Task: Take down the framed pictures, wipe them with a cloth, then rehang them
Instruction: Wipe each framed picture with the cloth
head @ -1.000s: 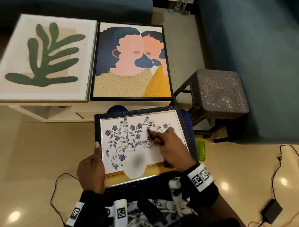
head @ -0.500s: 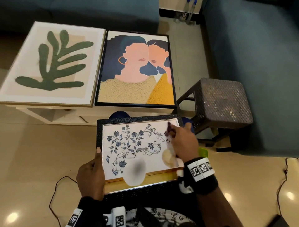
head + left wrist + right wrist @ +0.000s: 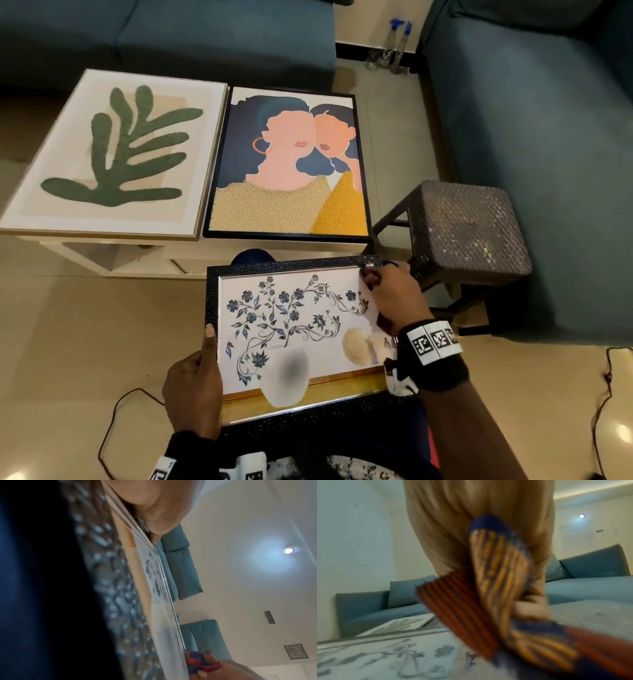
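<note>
A black-framed floral picture (image 3: 291, 318) lies on my lap, also seen edge-on as the floral picture (image 3: 159, 601). My left hand (image 3: 195, 383) grips its left edge, thumb on the frame. My right hand (image 3: 394, 294) holds a striped red, orange and blue cloth (image 3: 488, 595) bunched in its fingers and presses it on the glass at the picture's far right corner. The cloth (image 3: 202, 661) shows beside the glass in the left wrist view. A leaf picture (image 3: 113, 150) and a two-faces picture (image 3: 291, 164) lie flat on the low white table (image 3: 137, 253).
A dark woven stool (image 3: 466, 233) stands right of my lap. Teal sofas (image 3: 534, 137) line the back and right. Spray bottles (image 3: 397, 44) stand on the floor between them. Cables (image 3: 113, 421) run across the floor on both sides.
My right hand has slid the cloth from the picture's middle to its far right corner. The left hand keeps its hold on the left edge.
</note>
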